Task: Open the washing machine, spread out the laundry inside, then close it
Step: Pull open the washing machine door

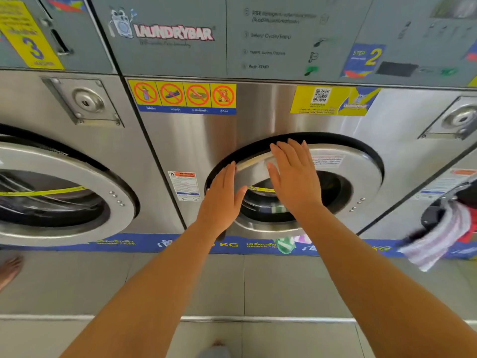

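Observation:
The middle washing machine [258,120] is stainless steel with a round metal door [361,171] and a glass window. The door sits slightly ajar on its left side, where the black seal shows. My left hand [223,200] lies flat on the door's left rim with the fingers together. Higher up, my right hand [294,177] presses flat on the door, fingers extended over its upper left part. Neither hand holds anything. Some laundry [277,209] shows dimly through the glass. A bit of green and purple cloth [289,244] hangs below the door.
A second machine with a shut door [64,187] stands to the left. At the right, an open machine has a striped towel [438,239] and red cloth hanging out. Someone's bare foot [10,270] rests on the tiled floor at far left.

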A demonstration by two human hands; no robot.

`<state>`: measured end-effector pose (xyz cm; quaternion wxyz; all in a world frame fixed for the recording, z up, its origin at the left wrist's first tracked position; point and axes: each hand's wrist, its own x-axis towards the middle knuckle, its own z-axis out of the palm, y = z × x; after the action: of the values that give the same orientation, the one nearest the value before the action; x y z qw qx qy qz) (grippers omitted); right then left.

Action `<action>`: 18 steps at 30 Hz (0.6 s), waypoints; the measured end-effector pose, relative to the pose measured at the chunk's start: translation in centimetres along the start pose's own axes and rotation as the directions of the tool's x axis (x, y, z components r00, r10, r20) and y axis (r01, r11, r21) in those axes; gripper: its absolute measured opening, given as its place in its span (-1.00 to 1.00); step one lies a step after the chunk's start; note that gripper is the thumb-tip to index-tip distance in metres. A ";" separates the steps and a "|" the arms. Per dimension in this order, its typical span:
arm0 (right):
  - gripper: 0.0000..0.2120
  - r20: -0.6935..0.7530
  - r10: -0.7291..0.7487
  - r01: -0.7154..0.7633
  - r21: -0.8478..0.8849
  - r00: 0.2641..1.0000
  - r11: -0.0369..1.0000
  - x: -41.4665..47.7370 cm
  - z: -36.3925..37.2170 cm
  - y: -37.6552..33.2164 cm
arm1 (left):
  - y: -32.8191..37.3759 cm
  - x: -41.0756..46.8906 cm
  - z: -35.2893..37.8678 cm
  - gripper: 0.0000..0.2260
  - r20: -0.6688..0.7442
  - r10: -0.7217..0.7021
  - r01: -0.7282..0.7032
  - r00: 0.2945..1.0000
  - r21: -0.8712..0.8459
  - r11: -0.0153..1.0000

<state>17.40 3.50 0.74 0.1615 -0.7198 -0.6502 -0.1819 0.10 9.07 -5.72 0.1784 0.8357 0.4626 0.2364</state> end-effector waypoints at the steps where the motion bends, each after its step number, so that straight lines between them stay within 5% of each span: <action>1: -0.59 -0.012 0.015 -0.015 0.005 1.000 1.000 0.0 0.2 -0.2 | -0.2 -0.1 0.2 -0.42 -0.016 0.010 -0.010 1.000 -0.004 1.000; 8: -0.65 -0.116 0.039 -0.034 0.044 0.992 0.998 -1.2 0.6 -0.6 | -0.9 -1.5 -0.1 -0.47 -0.076 0.096 -0.093 0.992 0.040 0.995; 18: -0.64 -0.045 0.011 -0.006 0.104 0.999 0.995 -6.8 -1.9 0.4 | 1.6 -9.0 0.1 -0.38 -0.073 0.194 -0.193 0.978 0.012 0.981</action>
<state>17.07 -3.36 -0.83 0.2142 -0.7088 -0.6519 -0.1638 -2.88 0.52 -7.00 0.1354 0.8677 0.3859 0.2824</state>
